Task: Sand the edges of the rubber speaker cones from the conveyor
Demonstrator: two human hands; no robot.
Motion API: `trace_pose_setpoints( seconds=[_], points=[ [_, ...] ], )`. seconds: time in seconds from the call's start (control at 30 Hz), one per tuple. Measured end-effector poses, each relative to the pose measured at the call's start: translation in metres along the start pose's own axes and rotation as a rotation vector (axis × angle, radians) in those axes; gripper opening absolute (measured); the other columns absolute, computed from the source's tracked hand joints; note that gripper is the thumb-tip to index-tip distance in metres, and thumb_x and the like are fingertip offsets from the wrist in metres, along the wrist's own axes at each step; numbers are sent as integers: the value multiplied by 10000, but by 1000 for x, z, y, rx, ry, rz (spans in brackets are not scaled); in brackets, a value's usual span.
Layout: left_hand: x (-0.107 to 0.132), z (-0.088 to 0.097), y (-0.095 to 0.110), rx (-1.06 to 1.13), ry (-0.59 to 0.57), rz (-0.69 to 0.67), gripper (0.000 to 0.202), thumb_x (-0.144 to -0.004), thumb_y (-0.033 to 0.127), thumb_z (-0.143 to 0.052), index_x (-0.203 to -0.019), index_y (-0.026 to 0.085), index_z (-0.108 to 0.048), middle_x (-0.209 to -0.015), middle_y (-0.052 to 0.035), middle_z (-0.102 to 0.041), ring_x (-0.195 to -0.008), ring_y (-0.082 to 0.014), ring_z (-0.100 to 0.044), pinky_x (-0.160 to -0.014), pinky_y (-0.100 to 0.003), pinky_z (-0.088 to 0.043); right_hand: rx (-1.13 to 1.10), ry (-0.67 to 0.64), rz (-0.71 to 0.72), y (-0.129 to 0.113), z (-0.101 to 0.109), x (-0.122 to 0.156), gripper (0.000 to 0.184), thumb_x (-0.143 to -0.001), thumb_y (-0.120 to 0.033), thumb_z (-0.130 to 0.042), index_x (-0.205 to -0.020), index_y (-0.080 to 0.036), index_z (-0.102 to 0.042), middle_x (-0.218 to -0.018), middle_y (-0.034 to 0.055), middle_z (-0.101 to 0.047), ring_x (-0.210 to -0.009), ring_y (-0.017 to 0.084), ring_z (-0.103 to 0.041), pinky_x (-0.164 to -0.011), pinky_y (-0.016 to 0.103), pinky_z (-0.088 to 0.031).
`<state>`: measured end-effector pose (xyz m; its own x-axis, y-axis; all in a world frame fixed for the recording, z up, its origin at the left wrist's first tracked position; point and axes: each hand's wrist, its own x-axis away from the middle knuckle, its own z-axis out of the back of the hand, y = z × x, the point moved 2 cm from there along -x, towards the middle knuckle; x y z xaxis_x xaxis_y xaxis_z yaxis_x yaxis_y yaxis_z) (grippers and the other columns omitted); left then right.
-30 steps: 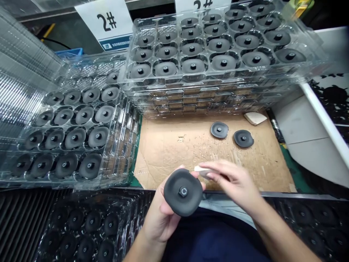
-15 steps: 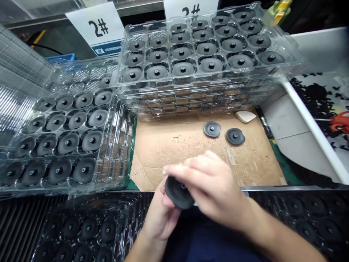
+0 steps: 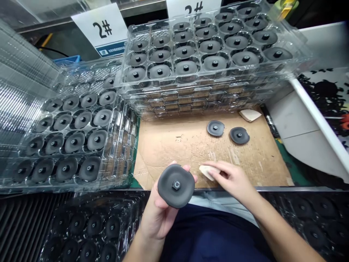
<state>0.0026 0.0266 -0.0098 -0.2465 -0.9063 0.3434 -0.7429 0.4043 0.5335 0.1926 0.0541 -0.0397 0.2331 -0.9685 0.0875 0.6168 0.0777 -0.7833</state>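
Observation:
My left hand grips a dark grey rounded disc with a small hub in its middle, holding it face up over the bench's front edge. Just to its right my right hand pinches a small whitish pad between its fingers, a little apart from the disc. Two more discs lie loose on the cardboard sheet beyond my hands.
Clear plastic trays filled with discs are stacked at the back and at the left. Another whitish pad lies by the back stack. Dark trays with discs sit below the bench edge. A "2#" sign stands behind.
My right hand, which was over the disc half a second ago, has drawn back to the right with the pad. The disc is uncovered again in my left hand.

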Motion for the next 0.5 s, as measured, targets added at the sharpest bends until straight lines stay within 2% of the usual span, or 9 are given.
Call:
trace_pose_setpoints(
  seconds=[0.07, 0.13, 0.2, 0.23, 0.27, 0.37, 0.47, 0.5],
  points=[
    [1, -2, -3, -37, 11, 11, 566, -574, 456, -780, -1102, 299, -649, -1132, -6, -699, -1021, -225, -651, -928, -293, -484, -58, 93, 66, -31, 19, -6, 230, -904, -258, -506, -1075, -244, -659, -947, 24, -714, -738, 145, -640, -568, 240, -462],
    [2, -4, -5, -108, 46, 10, 624, -558, 492, -780, -1128, 283, -635, -1164, -26, -677, -1069, -253, -620, -946, -311, -472, -121, 158, 294, -67, 31, -10, 239, -904, -209, -521, -1114, -248, -630, -978, 11, -709, -795, 139, -632, -660, 254, -456],
    [2, -4, -6, -179, 91, 7, 677, -556, 503, -781, -1164, 256, -616, -1187, -49, -658, -1114, -270, -584, -946, -306, -466, -102, 155, 539, -95, 31, -10, 253, -918, -161, -471, -1113, -195, -629, -930, 31, -709, -766, 143, -620, -683, 286, -430],
    [3, -3, -6, -196, 117, 2, 675, -556, 491, -787, -1163, 248, -618, -1175, -51, -663, -1117, -262, -580, -935, -289, -468, -65, 145, 587, -103, 28, -9, 261, -918, -140, -448, -1100, -161, -635, -899, 47, -705, -740, 149, -611, -670, 298, -416],
    [3, -1, -6, -199, 144, -7, 659, -549, 468, -800, -1146, 250, -629, -1151, -46, -674, -1101, -244, -589, -918, -268, -472, -23, 138, 579, -106, 25, -8, 269, -912, -123, -434, -1082, -130, -642, -861, 61, -699, -701, 154, -596, -643, 305, -402],
    [4, 3, -5, -150, 160, -15, 620, -478, 425, -839, -1056, 278, -669, -1081, -17, -706, -989, -189, -641, -872, -234, -483, -33, 60, 413, -98, 19, 0, 259, -875, -87, -461, -1039, -111, -660, -766, 53, -670, -621, 142, -546, -592, 289, -388],
    [5, 1, -6, -90, 94, 44, 602, -482, 427, -837, -1046, 307, -664, -1103, -4, -695, -951, -199, -653, -882, -298, -489, -323, -147, 280, -79, 22, 12, 200, -863, -141, -546, -988, -206, -688, -733, -6, -660, -625, 112, -566, -581, 231, -420],
    [4, -1, -6, -77, 80, 57, 586, -499, 416, -834, -1049, 312, -662, -1107, -1, -693, -957, -203, -651, -893, -311, -485, -402, -176, 217, -72, 25, 14, 185, -862, -173, -567, -982, -241, -690, -759, -18, -669, -651, 109, -586, -582, 215, -432]
  ],
)
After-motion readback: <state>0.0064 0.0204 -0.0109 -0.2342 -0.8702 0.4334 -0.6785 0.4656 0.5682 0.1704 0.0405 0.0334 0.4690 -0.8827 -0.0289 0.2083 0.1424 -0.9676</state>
